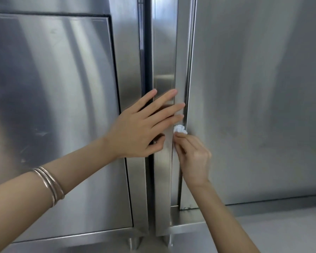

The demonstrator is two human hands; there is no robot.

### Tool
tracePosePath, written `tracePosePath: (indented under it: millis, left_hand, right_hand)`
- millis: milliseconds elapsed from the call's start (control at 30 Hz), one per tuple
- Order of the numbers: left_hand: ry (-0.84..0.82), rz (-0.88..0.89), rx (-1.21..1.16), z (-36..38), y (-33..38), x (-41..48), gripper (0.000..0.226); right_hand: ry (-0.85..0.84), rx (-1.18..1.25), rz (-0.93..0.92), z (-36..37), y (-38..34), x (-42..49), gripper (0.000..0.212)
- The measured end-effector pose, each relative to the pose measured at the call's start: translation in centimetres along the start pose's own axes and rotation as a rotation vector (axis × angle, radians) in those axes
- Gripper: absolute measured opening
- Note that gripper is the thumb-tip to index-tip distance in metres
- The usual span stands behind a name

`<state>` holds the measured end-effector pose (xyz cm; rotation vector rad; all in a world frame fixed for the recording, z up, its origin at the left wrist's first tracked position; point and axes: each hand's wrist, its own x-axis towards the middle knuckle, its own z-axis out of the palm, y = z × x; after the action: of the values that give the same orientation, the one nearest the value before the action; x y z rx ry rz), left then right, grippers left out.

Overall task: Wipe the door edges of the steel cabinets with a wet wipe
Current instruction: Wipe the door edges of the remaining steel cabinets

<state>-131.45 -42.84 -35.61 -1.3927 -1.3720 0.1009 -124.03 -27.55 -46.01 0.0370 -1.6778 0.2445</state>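
Note:
Two steel cabinets stand side by side, a dark gap between them. My right hand (193, 157) pinches a small bunched white wet wipe (180, 129) and holds it against the vertical edge strip (187, 70) of the right cabinet door (254, 88). My left hand (144, 125) lies flat with straight fingers across the right cabinet's side post (164, 52), just above the wipe. Several thin metal bangles (49, 183) sit on my left wrist.
The left cabinet door (53, 106) fills the left side. Short steel feet (135, 243) carry both cabinets above a pale grey floor (281, 230). A steel base ledge (188, 225) runs under the right door.

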Motion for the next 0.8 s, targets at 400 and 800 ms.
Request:
tracePosePath:
  millis: [400, 800]
  left_hand:
    - [-0.066, 0.022, 0.059, -0.4, 0.3, 0.1, 0.044]
    - [-0.029, 0.033, 0.028, 0.2, 0.1, -0.1, 0.034]
  right_hand:
    - [-0.189, -0.005, 0.021, -0.6, 0.5, -6.1, 0.023]
    - [-0.318, -0.069, 0.038, -0.2, 1.8, -13.1, 0.023]
